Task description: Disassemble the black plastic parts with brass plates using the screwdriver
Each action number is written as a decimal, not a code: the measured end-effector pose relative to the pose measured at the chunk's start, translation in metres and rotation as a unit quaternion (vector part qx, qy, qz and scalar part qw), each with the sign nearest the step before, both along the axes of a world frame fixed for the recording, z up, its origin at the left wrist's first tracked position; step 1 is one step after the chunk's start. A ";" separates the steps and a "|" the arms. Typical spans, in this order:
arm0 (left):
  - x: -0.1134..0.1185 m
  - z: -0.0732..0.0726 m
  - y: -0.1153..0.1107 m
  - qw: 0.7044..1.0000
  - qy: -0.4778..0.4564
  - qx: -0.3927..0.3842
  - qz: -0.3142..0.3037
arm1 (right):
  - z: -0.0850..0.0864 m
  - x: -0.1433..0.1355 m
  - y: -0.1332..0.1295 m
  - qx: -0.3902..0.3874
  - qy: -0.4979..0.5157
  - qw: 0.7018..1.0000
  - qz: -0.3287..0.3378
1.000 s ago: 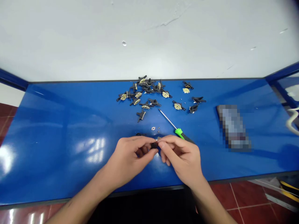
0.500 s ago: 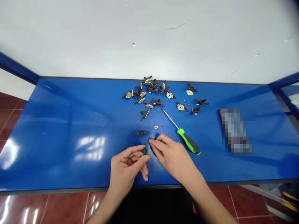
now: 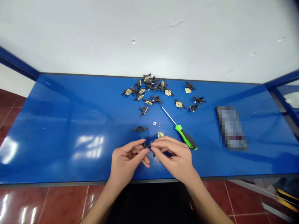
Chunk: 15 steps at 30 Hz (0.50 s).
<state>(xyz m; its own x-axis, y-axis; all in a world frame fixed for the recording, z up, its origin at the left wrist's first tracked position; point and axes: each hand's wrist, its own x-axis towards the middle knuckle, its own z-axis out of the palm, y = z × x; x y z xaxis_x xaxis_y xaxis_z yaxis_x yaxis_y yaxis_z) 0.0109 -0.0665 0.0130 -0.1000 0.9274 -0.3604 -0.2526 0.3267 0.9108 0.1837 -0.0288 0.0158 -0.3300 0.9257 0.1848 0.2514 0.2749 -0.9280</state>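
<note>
Both hands meet low over the near part of the blue bench point(image 3: 58, 124), close in front of the body, probably because parts this small call for a near look. The left hand point(image 3: 125, 159) grasps a small black plastic piece point(image 3: 144, 145) between thumb and index finger, the other fingers curled beneath; gripping it by its edges seems meant to leave the side toward the other hand uncovered. The right hand point(image 3: 177, 155) pinches a thin metal pin point(image 3: 149, 145) between thumb and forefinger, its tip pointing at the black piece; the pinch, well back from the tip, likely serves to keep the end free and in sight. Whether the tip touches the piece is too small to tell. A dark object point(image 3: 154, 154) shows just under the right fingers, and I cannot tell whether they hold it. Just beyond the hands lie a black two-armed bracket point(image 3: 140, 129), a round brass-coloured plate point(image 3: 160, 134), a small metal ring point(image 3: 154, 123) and tiny metal bits point(image 3: 159, 125), perhaps screws, set apart so that none strays, it seems. The green-and-black screwdriver point(image 3: 186, 137) rests slantwise beside the right hand, handle toward the person, which suits an easy pick-up. Farther back sits a cluster of black-and-brass assemblies point(image 3: 149, 87), seemingly grouped to free the near area.
</note>
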 end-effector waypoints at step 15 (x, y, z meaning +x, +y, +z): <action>0.000 -0.005 -0.001 0.999 -0.013 0.029 -0.026 | -0.003 0.006 0.004 0.069 -0.037 0.996 0.049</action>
